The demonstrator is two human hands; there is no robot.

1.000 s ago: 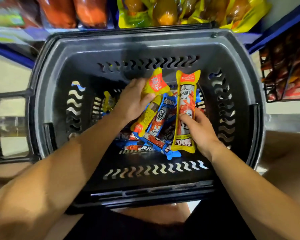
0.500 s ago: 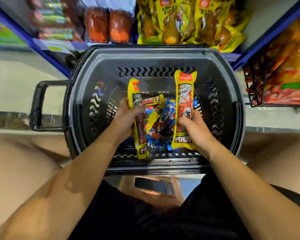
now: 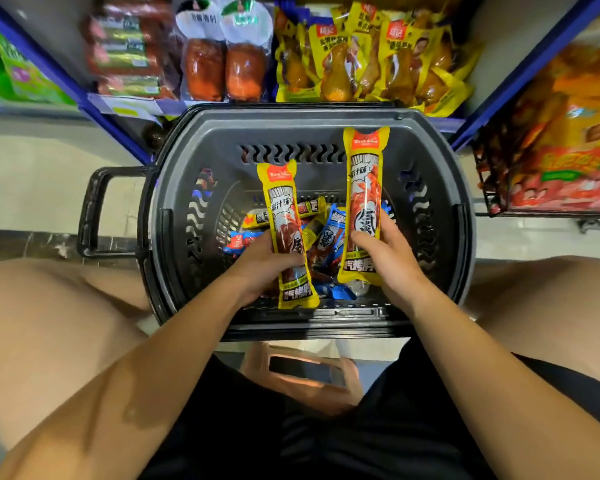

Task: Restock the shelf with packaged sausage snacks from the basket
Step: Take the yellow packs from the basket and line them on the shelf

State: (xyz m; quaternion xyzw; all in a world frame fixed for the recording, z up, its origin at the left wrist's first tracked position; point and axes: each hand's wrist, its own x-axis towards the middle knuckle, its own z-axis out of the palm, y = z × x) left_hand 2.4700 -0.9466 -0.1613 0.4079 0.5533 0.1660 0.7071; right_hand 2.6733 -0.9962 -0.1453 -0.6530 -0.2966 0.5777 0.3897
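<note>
A dark grey plastic basket (image 3: pixel 430 140) stands on the floor in front of me, against the shelf. My left hand (image 3: pixel 257 265) grips a long yellow sausage pack (image 3: pixel 284 216), held upright over the basket. My right hand (image 3: pixel 385 251) grips a second yellow sausage pack (image 3: pixel 364 181), also upright and a little higher. Below them, several yellow and blue sausage packs (image 3: pixel 329 233) lie loose at the bottom of the basket. The blue-edged shelf (image 3: pixel 132 109) runs just behind the basket.
On the shelf stand yellow chicken-leg packs (image 3: pixel 361 60), clear packs of red meat (image 3: pixel 222 64) and dark red sausage packs (image 3: pixel 125 50). A wire rack of orange snack bags (image 3: pixel 561 150) hangs at the right. The basket's handle (image 3: pixel 94 209) sticks out left. My knees flank the basket.
Both hands have lifted their yellow packs up out of the pile and turned them upright. The view has pulled back and tilted up, showing more of the shelf.
</note>
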